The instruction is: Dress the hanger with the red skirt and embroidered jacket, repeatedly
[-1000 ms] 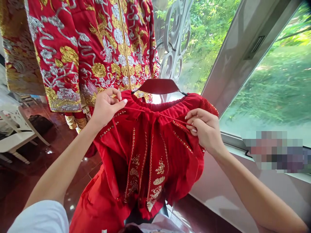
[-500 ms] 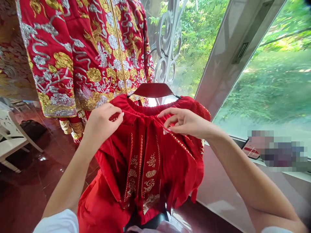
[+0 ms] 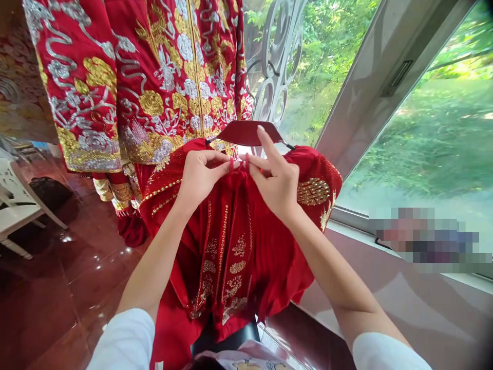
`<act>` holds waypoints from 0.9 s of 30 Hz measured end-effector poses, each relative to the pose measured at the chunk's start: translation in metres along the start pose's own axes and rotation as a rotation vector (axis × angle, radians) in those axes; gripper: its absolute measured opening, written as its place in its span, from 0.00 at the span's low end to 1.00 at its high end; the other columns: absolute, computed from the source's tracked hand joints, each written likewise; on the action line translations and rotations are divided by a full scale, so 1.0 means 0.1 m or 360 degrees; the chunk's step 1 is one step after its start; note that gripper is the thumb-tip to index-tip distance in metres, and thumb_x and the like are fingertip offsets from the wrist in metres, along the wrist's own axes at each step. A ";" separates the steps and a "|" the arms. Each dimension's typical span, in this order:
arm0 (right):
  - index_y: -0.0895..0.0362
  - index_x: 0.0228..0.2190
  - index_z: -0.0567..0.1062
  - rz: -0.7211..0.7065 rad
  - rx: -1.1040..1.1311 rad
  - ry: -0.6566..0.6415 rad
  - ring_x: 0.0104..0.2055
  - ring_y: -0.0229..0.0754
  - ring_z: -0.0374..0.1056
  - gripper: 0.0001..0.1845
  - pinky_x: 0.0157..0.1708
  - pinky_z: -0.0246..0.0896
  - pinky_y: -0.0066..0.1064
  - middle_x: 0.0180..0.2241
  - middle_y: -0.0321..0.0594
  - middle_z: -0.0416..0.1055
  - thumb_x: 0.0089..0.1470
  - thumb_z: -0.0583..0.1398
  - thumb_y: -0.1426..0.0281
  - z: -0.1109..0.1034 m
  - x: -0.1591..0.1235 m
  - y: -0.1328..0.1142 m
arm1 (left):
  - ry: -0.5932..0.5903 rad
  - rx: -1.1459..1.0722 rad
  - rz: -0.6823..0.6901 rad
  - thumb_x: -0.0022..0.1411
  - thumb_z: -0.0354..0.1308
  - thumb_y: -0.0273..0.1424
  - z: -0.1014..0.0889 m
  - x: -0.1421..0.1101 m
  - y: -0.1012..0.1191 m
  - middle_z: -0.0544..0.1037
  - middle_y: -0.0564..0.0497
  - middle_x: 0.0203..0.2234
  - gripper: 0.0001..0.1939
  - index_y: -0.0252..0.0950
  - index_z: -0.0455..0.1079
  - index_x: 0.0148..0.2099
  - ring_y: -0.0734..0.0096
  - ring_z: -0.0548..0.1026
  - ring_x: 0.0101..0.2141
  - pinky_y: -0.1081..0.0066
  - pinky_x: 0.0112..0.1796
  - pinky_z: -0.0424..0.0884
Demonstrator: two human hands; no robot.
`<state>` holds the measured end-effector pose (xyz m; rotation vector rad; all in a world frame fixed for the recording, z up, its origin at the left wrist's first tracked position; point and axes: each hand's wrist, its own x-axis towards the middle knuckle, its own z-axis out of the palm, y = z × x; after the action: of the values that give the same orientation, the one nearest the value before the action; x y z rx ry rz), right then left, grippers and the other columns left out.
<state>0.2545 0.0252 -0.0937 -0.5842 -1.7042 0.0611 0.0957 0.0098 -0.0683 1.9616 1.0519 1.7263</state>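
In front of me a red garment with gold beading point(image 3: 221, 246) hangs on a dark red hanger point(image 3: 246, 133). My left hand point(image 3: 204, 177) pinches a thin red drawstring point(image 3: 231, 164) between thumb and finger at the gathered neckline. Close beside it, my right hand point(image 3: 275, 177) holds the other part of the drawstring in a pinch, its index finger raised against the hanger. Between the fingertips the cord stands up in two short loops or ends; which of these I cannot tell.
Behind hangs a red jacket point(image 3: 154, 92) embroidered in gold and silver. A white chair point(image 3: 26, 210) stands on the shiny red tiled floor at the left. To the right are a window point(image 3: 431, 144) and a sill with blurred-out items point(image 3: 431, 239). A scrolled white metal grille point(image 3: 275, 67) stands behind the hanger.
Both hands have moved inward from either side of the neckline and now nearly meet at its middle. The cord, stretched between them before, is now bunched up at the fingertips.
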 end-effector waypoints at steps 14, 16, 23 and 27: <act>0.46 0.61 0.60 -0.0403 -0.0841 -0.0141 0.23 0.33 0.62 0.26 0.26 0.64 0.27 0.47 0.36 0.74 0.65 0.44 0.73 0.20 -0.15 0.06 | -0.0139 -0.0071 0.0027 0.46 0.69 0.40 -0.09 0.00 -0.09 0.80 0.48 0.24 0.15 0.32 0.76 0.27 0.70 0.74 0.26 0.71 0.30 0.71; 0.45 0.62 0.59 -0.0393 -0.0809 -0.0149 0.23 0.33 0.62 0.26 0.26 0.65 0.27 0.49 0.36 0.73 0.65 0.44 0.72 0.21 -0.16 0.10 | -0.0128 -0.0034 0.0069 0.48 0.67 0.38 -0.07 -0.01 -0.11 0.79 0.49 0.25 0.13 0.32 0.76 0.28 0.70 0.74 0.27 0.71 0.30 0.70; 0.46 0.63 0.54 -0.0291 -0.0659 0.0005 0.28 0.37 0.68 0.29 0.30 0.67 0.29 0.40 0.35 0.77 0.63 0.50 0.72 0.24 -0.13 0.12 | -0.0234 0.0294 0.0273 0.53 0.58 0.25 -0.05 -0.07 -0.15 0.75 0.53 0.25 0.02 0.34 0.72 0.30 0.77 0.68 0.25 0.75 0.28 0.65; 0.47 0.65 0.46 -0.0195 -0.0454 -0.0065 0.29 0.37 0.66 0.36 0.32 0.68 0.31 0.41 0.37 0.74 0.59 0.51 0.73 0.23 -0.11 0.08 | -0.0245 0.0440 0.0410 0.53 0.58 0.23 -0.07 -0.11 -0.19 0.72 0.48 0.41 0.04 0.36 0.70 0.33 0.72 0.71 0.37 0.72 0.36 0.68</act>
<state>0.2367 0.0337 -0.1119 -0.6903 -1.7984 -0.2630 0.0831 0.0132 -0.0871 2.4546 1.0693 1.5865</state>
